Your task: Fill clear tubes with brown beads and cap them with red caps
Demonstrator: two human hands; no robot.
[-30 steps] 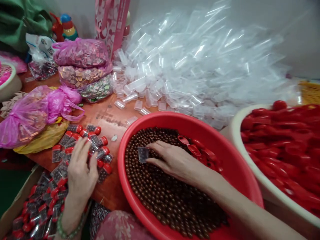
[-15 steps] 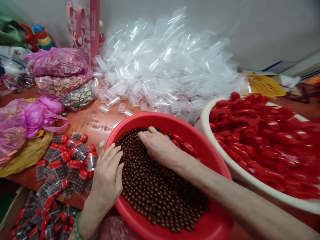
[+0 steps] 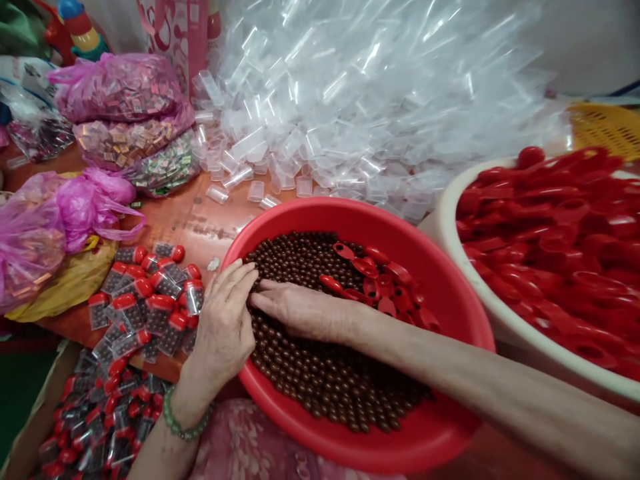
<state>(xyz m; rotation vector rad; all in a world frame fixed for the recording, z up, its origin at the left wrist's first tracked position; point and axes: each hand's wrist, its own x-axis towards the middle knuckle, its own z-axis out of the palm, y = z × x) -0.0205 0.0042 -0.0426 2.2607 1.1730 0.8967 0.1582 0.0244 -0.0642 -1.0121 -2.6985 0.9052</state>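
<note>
A red basin holds a bed of small shiny brown balls, with several red plastic spoon-like pieces lying on them at the right. My left hand lies over the basin's left rim, its fingers stretched out and slanting inward. My right hand reaches across the balls to that same side, its fingers extended and their tips close to my left fingers. The undersides of the right fingers are hidden, and I see nothing held in them.
Small clear containers with red caps and dark balls lie left of the basin, more in a box below. Empty clear containers are heaped behind. A white tub of red pieces stands right; pink bags sit at the left.
My right hand has moved left and toward me through the balls, up to my left hand, uncovering the red pieces. My left hand stays on the rim. The camera view has shifted.
</note>
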